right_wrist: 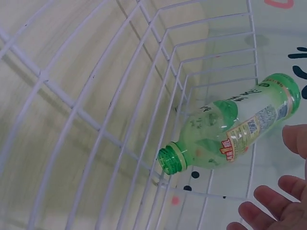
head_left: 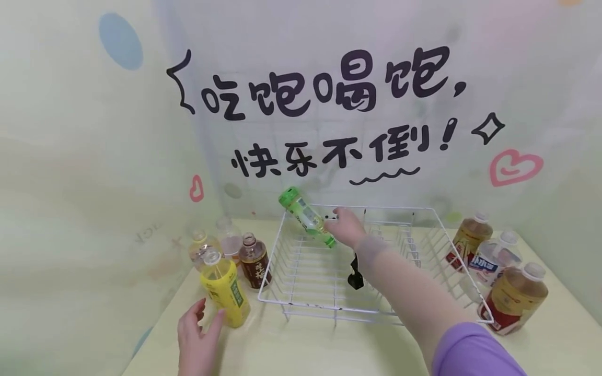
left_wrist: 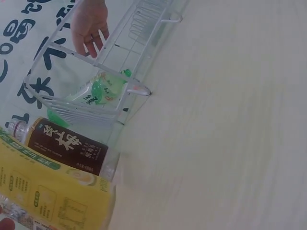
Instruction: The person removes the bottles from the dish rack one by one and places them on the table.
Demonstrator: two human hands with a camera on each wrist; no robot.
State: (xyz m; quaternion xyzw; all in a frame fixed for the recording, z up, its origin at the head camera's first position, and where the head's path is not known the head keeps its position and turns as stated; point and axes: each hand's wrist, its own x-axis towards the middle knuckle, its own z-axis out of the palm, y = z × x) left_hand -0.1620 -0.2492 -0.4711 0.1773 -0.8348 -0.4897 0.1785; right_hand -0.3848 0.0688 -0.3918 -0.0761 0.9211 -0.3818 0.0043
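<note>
A clear green bottle [head_left: 305,213] leans neck-down in the back left corner of the white wire rack [right_wrist: 43,75], its base above the rim. Beside it is my right hand [head_left: 347,228], fingers spread and apart from the bottle in the right wrist view. My left hand [head_left: 199,334] is at the left of a bottle with a yellow label [head_left: 226,292], which stands upright on the table. Its thumb is close to the bottle's lower side; whether it touches I cannot tell. Only a fingertip [left_wrist: 7,224] shows in the left wrist view.
Behind the yellow bottle stand a dark brown-labelled bottle [head_left: 254,266] and two clear ones. Several bottles, one a brown-and-red-labelled bottle [head_left: 514,300], are right of the rack. A small black object [head_left: 356,280] is at the rack's middle. A printed wall sheet [head_left: 329,193] hangs behind.
</note>
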